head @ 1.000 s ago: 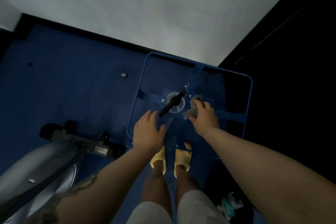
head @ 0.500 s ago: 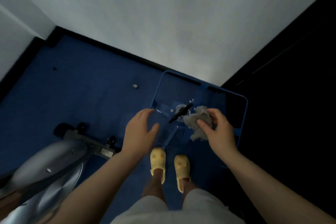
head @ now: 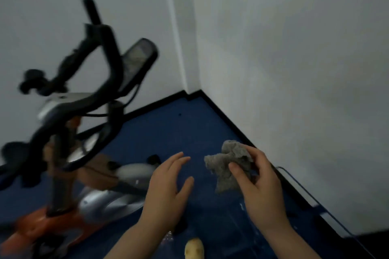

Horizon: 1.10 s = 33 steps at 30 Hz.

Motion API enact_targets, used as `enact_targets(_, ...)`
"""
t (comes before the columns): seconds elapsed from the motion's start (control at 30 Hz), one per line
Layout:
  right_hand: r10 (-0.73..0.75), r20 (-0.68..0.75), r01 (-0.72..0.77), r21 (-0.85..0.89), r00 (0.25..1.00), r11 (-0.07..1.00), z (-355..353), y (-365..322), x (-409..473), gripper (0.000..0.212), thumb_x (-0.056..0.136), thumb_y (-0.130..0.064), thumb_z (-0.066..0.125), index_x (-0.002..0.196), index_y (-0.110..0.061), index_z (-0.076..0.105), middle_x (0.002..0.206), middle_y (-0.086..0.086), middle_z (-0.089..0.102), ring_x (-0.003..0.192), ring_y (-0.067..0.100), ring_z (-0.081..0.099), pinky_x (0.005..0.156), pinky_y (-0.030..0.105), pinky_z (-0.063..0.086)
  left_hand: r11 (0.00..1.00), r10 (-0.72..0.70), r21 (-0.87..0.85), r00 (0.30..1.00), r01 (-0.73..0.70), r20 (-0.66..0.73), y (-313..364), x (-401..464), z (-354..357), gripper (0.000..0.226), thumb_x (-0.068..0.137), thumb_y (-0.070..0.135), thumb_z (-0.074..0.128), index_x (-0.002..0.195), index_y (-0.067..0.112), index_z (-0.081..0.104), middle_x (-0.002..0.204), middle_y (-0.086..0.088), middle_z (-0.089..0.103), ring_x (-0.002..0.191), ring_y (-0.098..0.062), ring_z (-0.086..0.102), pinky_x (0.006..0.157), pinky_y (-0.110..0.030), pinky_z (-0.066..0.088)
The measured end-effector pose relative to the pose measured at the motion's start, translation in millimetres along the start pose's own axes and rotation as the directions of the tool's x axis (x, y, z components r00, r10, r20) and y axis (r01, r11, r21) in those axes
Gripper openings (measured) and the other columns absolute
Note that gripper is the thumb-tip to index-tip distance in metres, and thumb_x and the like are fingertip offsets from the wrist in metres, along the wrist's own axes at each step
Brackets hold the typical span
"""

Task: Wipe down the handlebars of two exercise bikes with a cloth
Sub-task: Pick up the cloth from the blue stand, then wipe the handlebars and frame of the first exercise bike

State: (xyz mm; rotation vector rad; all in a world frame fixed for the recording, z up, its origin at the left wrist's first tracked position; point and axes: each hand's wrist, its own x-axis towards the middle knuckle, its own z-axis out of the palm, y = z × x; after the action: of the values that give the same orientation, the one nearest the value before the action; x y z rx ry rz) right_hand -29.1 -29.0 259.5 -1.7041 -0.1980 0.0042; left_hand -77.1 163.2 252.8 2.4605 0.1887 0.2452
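The right hand (head: 261, 183) holds a grey cloth (head: 228, 166) out in front of the body, its fingers (head: 255, 156) curled over the top of the bundle and the thumb pressed into the front, so the fabric is pinched between them. The grip looks loose and high on the wad, which leaves a flap hanging free below; that would suit wrapping the loose end round a bar. The cloth looks fuzzy and thick, crumpled into lobes rather than folded, and soft enough to take the shape of a tube.

The left hand (head: 168, 185) hovers just beside the cloth, not touching it, palm down, fingers spread and empty. It seems kept free to steady a bar or to take a share of the cloth.

The exercise bike (head: 69, 153) stands to the left, well apart from both hands. Its handlebars (head: 99, 82) are dark, curved tubes that loop forward and up, probably with a matte rubbery cover, though motion blur hides the surface. A flat console (head: 139, 61) tilts upward behind them. Lower down, the frame is orange and a silver flywheel cover looks smooth and hard.

The blue floor (head: 168, 128) appears to be short carpet, meeting plain white walls (head: 294, 59) at a black skirting. A second bike is not in view. No wiping has begun on these bars; the cloth is away from them.
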Motion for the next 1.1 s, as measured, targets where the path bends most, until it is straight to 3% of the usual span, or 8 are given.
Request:
enact_targets(0.23, -0.122, 0.274, 0.114, 0.047, 0.954, 0.992, 90, -48, -14, 0.024, 0.081, -0.033, 0.064, 0.100, -0.045, 0.058, 0.099, -0.027, 0.065, 0.090, -0.005, 0.062, 0.070, 0.009, 0.050, 0.981, -0.195, -0.068, 0.928, 0.182, -0.318, -51, -62, -87, 0.039, 0.085, 0.024, 0.063, 0.121, 0.036, 0.054, 0.132, 0.022, 0.046, 0.123, 0.002, 0.041, 0.103, -0.033, 0.038)
enact_targets(0.43, -0.215, 0.331, 0.206, 0.061, 0.919, 0.977, 174, -81, -27, 0.027, 0.082, -0.027, 0.064, 0.098, -0.048, 0.059, 0.098, -0.024, 0.066, 0.090, -0.004, 0.063, 0.068, 0.006, 0.049, 0.971, -0.236, -0.148, 0.853, 0.188, -0.465, -100, -98, -144, 0.046, 0.080, 0.013, 0.068, 0.113, 0.042, 0.054, 0.128, 0.027, 0.048, 0.120, 0.008, 0.042, 0.098, -0.019, 0.034)
enact_targets(0.6, -0.291, 0.323, 0.305, 0.005, 0.901, 0.952, 264, -103, -44, 0.030, 0.083, -0.029, 0.064, 0.107, -0.045, 0.059, 0.106, -0.024, 0.065, 0.099, -0.004, 0.061, 0.078, 0.010, 0.050, 0.985, -0.172, -0.099, 0.858, 0.142, -0.485, -163, -109, -209, 0.046, 0.079, 0.012, 0.068, 0.118, 0.034, 0.058, 0.131, 0.020, 0.050, 0.122, 0.002, 0.043, 0.100, -0.027, 0.034)
enact_targets(0.7, -0.339, 0.339, 0.388, -0.087, 0.877, 0.917, 312, -115, -41, 0.031, 0.084, -0.029, 0.062, 0.114, -0.039, 0.059, 0.110, -0.021, 0.063, 0.106, 0.000, 0.059, 0.086, 0.021, 0.052, 0.982, -0.187, -0.092, 0.856, 0.163, -0.483, -214, -109, -249, 0.045, 0.078, 0.011, 0.069, 0.117, 0.032, 0.059, 0.128, 0.020, 0.050, 0.119, 0.003, 0.043, 0.100, -0.025, 0.036)
enact_targets(0.83, -0.444, 0.327, 0.536, -0.290, 0.834, 0.793, 363, -129, -13, 0.036, 0.087, -0.026, 0.063, 0.123, -0.026, 0.058, 0.117, -0.011, 0.059, 0.113, 0.002, 0.052, 0.094, 0.024, 0.047, 0.981, -0.189, -0.120, 0.875, 0.151, -0.445, -260, -94, -282, 0.046, 0.083, 0.015, 0.064, 0.120, 0.041, 0.053, 0.123, 0.033, 0.044, 0.115, 0.019, 0.037, 0.089, -0.004, 0.031)
enact_targets(0.97, -0.357, 0.521, 0.621, -0.527, 0.776, 0.581, 405, -129, 1, 0.030, 0.085, -0.027, 0.065, 0.115, -0.024, 0.062, 0.112, -0.007, 0.055, 0.107, 0.007, 0.046, 0.090, 0.021, 0.042, 0.913, -0.222, -0.402, 0.918, 0.076, -0.329, -259, -63, -274, 0.047, 0.090, 0.013, 0.054, 0.118, 0.051, 0.047, 0.124, 0.025, 0.051, 0.112, 0.009, 0.050, 0.093, -0.020, 0.042)
enact_targets(1.03, -0.313, 0.589, 0.661, -0.589, 0.745, 0.465, 416, -122, -2, 0.022, 0.085, -0.032, 0.064, 0.105, -0.024, 0.067, 0.104, -0.007, 0.055, 0.102, 0.012, 0.045, 0.084, 0.027, 0.041, 0.818, -0.257, -0.571, 0.934, 0.073, -0.249, -255, -49, -267, 0.046, 0.092, 0.014, 0.051, 0.120, 0.050, 0.046, 0.121, 0.018, 0.056, 0.103, 0.012, 0.055, 0.083, -0.014, 0.046)
enact_targets(1.1, -0.285, 0.627, 0.684, -0.609, 0.725, 0.401, 413, -120, -1, 0.017, 0.083, -0.036, 0.063, 0.095, -0.027, 0.069, 0.092, -0.008, 0.054, 0.093, 0.013, 0.046, 0.073, 0.026, 0.034, 0.775, -0.247, -0.630, 0.941, 0.048, -0.232, -256, -40, -259, 0.041, 0.094, 0.018, 0.048, 0.130, 0.038, 0.047, 0.126, 0.017, 0.054, 0.109, 0.016, 0.049, 0.083, -0.004, 0.040)
